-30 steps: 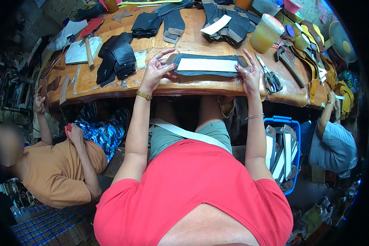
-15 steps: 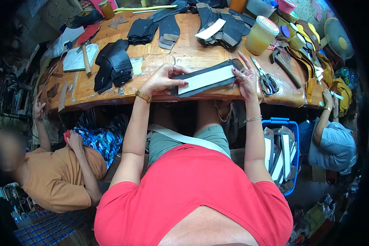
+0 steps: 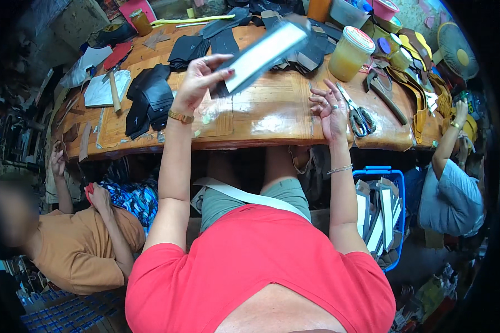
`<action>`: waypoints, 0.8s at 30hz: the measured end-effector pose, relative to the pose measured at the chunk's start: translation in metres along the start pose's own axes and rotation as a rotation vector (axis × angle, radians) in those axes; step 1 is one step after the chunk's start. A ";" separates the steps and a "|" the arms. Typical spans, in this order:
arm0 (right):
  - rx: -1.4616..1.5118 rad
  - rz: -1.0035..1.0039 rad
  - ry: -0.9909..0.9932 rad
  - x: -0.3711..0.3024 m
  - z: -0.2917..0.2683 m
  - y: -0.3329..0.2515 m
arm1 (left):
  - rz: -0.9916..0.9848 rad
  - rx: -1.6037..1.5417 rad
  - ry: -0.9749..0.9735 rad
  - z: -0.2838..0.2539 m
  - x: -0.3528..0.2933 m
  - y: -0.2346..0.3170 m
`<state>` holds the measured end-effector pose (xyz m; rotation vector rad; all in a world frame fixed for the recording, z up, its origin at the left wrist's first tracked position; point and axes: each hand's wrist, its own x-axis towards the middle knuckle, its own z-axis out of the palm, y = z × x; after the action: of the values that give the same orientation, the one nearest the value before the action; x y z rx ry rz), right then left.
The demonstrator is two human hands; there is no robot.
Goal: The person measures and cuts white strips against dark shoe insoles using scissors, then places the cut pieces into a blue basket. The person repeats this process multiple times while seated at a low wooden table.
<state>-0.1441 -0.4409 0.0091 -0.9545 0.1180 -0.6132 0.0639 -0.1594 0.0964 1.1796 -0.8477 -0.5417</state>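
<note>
Raised over the wooden table is a black leather piece (image 3: 223,90) with a white strip (image 3: 264,54) along it, its far end blurred. My left hand (image 3: 201,83) pinches its near end between thumb and fingers. Just above the table's front edge, my right hand (image 3: 331,114) holds nothing, palm turned up and fingers loosely apart. Beside it lie black-handled scissors (image 3: 361,116). Behind the raised piece, a stack of black pieces (image 3: 311,55) is partly hidden.
More black stacks (image 3: 150,100) lie on the table (image 3: 244,125). A jar of yellowish paste (image 3: 351,53) and hammer (image 3: 386,100) stand and lie rightward. A blue basket (image 3: 403,216) of similar pieces sits low right. Co-workers sit left (image 3: 83,244) and right (image 3: 453,194).
My right hand has let go of the black piece and drawn slightly back. My left hand has lifted and tilted the piece up, away from the table's front edge.
</note>
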 end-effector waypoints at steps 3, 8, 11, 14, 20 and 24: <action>0.000 -0.005 0.026 0.002 -0.009 0.006 | 0.126 -0.083 0.189 -0.019 0.016 0.005; 0.047 -0.041 -0.012 0.004 -0.015 0.011 | 0.304 -0.122 0.478 -0.057 0.037 0.010; 0.059 -0.048 -0.021 0.004 -0.017 0.010 | 0.334 -0.134 0.553 -0.081 0.039 0.010; 0.070 -0.024 -0.001 0.003 -0.016 0.008 | 0.342 -0.168 0.593 -0.094 0.040 0.008; 0.053 -0.025 0.021 0.001 -0.011 0.005 | 0.290 -0.127 0.584 -0.091 0.036 -0.001; 0.044 -0.026 0.033 0.000 -0.009 0.004 | 0.261 -0.116 0.561 -0.078 0.037 -0.009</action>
<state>-0.1459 -0.4456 0.0011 -0.9043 0.1215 -0.6530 0.1492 -0.1456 0.0876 1.0206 -0.4661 -0.0334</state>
